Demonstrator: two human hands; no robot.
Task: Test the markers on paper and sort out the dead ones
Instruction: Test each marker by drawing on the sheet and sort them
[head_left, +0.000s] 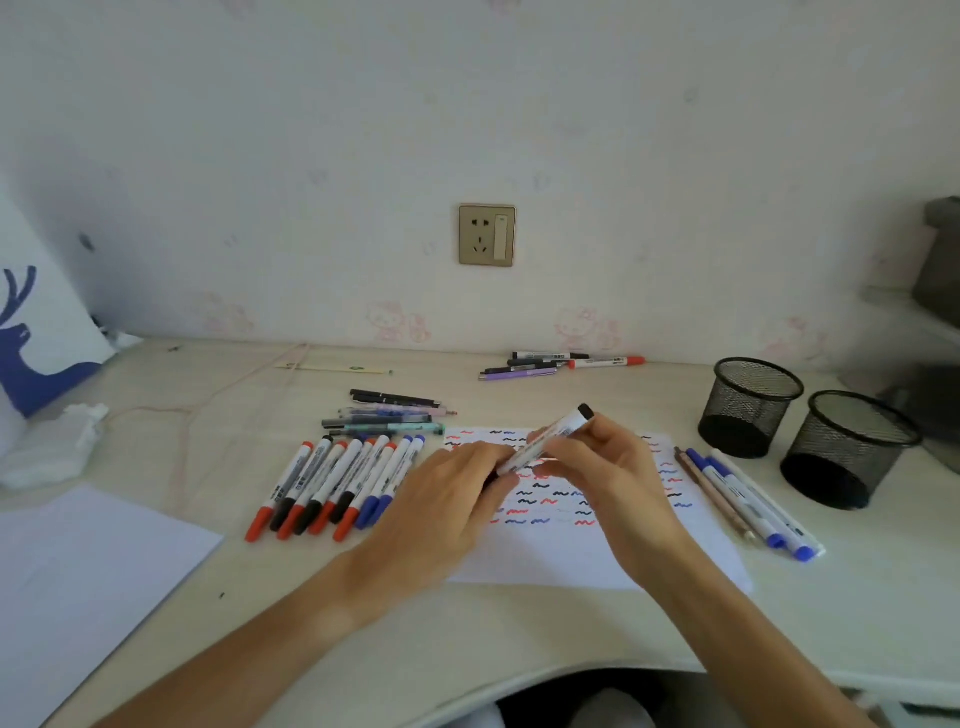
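Note:
A white marker with a black end (558, 431) is held tilted above the test paper (587, 551), which bears several red, blue and black squiggles. My right hand (602, 467) grips the marker's barrel. My left hand (447, 493) holds its lower end, which is hidden by my fingers. A row of red, black and blue markers (337, 480) lies left of the paper. A group of pens (389, 415) lies behind that row. Another few markers (561, 364) lie near the wall. Several pens (748, 499) lie right of the paper.
Two black mesh pen cups (748, 405) (847, 452) stand at the right. A blank sheet (78, 577) lies at the left front, crumpled tissue (57, 447) beyond it. A thin cable (208, 405) crosses the desk. A wall socket (487, 235) sits above.

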